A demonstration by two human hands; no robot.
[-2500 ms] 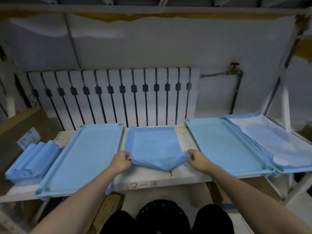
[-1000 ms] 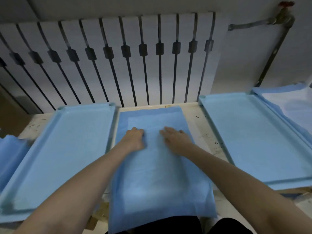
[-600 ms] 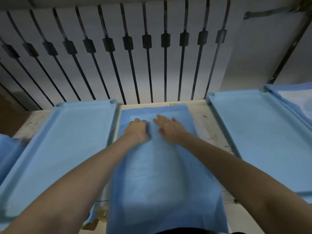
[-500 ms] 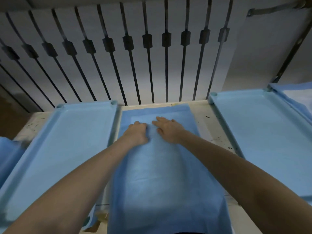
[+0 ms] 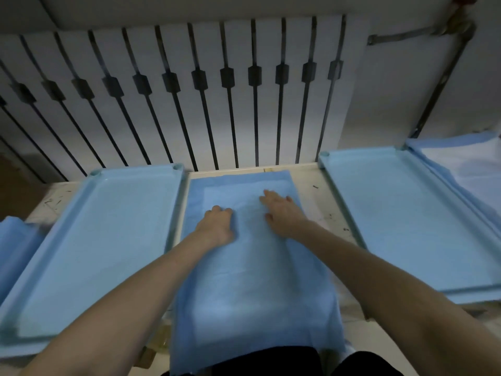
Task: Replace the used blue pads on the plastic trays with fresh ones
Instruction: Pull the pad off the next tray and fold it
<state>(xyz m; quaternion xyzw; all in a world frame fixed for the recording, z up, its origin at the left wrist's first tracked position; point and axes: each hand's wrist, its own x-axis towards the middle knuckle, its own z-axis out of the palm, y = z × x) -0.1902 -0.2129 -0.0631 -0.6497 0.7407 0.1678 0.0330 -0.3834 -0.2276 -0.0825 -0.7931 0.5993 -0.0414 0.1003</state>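
Observation:
A blue pad lies spread out on the white table between two light blue plastic trays, its near edge hanging over the table's front. My left hand rests on the pad's far half with its fingers bent under. My right hand lies flat beside it, fingers straight, pressing on the pad. The left tray and the right tray each lie flat, with a pale blue inside.
A stack of folded blue pads sits at the far left. Crumpled blue and white pads lie at the far right. A white radiator stands right behind the table, with a pipe at its right.
The pad, held folded by its corners 2.5 s ago, now lies unfolded. In the last half second my right hand slid a little to the right, away from my left hand.

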